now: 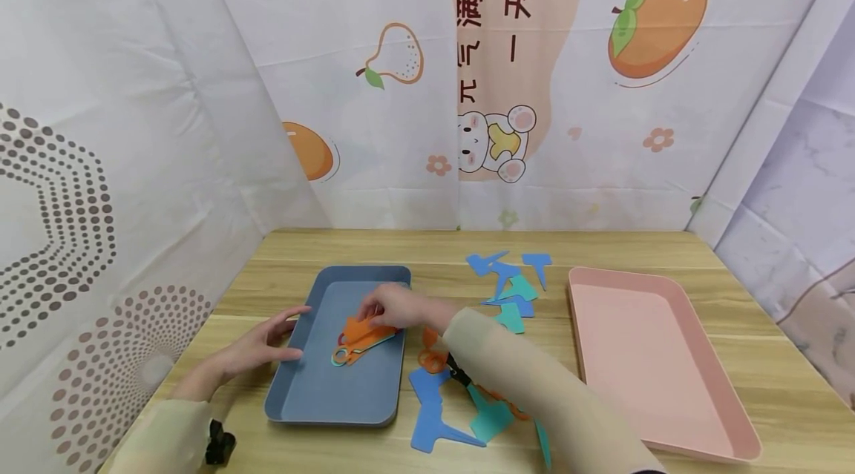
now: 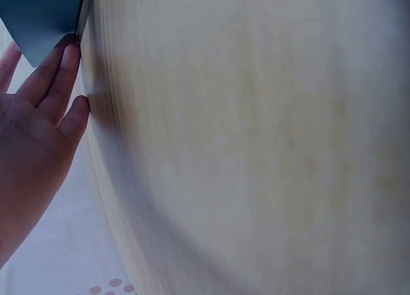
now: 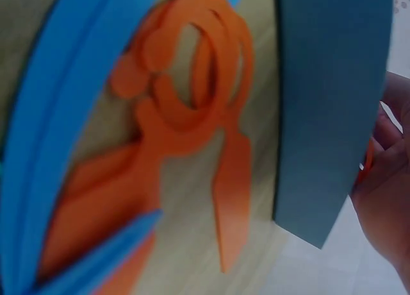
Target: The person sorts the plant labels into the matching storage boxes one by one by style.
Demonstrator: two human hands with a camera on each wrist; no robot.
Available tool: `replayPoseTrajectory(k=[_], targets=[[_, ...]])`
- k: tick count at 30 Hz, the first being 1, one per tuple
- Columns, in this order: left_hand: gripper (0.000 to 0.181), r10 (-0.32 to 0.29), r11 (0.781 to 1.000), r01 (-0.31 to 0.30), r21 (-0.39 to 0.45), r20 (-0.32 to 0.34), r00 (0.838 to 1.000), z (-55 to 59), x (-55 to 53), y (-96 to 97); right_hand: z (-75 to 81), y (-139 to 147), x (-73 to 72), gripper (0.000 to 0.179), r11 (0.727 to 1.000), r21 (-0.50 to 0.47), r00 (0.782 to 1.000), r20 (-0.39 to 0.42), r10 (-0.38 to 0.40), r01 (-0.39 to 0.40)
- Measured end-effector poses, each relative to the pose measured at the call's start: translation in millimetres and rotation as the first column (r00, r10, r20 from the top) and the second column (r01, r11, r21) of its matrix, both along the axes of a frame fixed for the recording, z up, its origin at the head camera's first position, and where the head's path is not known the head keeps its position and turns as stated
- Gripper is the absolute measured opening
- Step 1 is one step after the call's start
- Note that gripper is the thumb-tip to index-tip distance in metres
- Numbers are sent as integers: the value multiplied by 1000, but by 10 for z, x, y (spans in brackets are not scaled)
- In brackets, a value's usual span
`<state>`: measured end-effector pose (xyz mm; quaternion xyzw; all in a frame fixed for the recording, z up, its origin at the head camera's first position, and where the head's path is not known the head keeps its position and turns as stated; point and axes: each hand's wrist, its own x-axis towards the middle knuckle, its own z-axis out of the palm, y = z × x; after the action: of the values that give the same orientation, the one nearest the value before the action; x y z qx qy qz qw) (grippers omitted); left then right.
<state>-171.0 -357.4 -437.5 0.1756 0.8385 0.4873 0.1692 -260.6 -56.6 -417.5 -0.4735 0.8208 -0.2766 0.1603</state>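
Observation:
A blue-grey tray (image 1: 307,392) stands on the left of the table. Inside it lies a small pile of flat orange tags, some with ring ends, and a teal edge shows among them. My right hand (image 1: 394,303) reaches into the tray and pinches an orange tag (image 1: 357,329) over this pile; the fingers hide part of it. At the tray's left side, my left hand (image 1: 263,344) touches the rim with spread, relaxed fingers. The left wrist view shows these fingers (image 2: 61,77) against the tray's outer wall (image 2: 45,19).
Right of the tray, orange ring-ended tags (image 3: 234,192) lie beside blue T-shaped tags (image 1: 427,426) and a teal tag (image 1: 492,420). Several more blue and teal tags (image 1: 510,317) are scattered farther back. A pink tray (image 1: 641,340) stands at the right. A printed curtain (image 1: 401,199) hangs behind the table.

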Motion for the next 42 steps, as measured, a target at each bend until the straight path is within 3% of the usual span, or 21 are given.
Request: replayPoseTrajectory(k=[12,21,30,38,42], targets=[[77,22,1000,-22,-17,-2,1000,-8,6,23,-90,-28,3,15,998,48,998,-59,-32,34],[77,2,1000,-2,14,1,1000,-14,-2,22,-126,-11,-10,16,995,72,983,-179,-50,64],[75,-3,1000,3,23,-17,1000,-6,-3,15,52,199,-72,13,998,-30,998,-30,-61,60],[76,-10,1000,10,20,-12,1000,-7,2,4,224,480,-124,15,999,-28,1000,16,19,-19],[76,-8,1000,8,18,-14,1000,-8,2,6,255,640,-150,15,998,-21,999,-1,51,-51]])
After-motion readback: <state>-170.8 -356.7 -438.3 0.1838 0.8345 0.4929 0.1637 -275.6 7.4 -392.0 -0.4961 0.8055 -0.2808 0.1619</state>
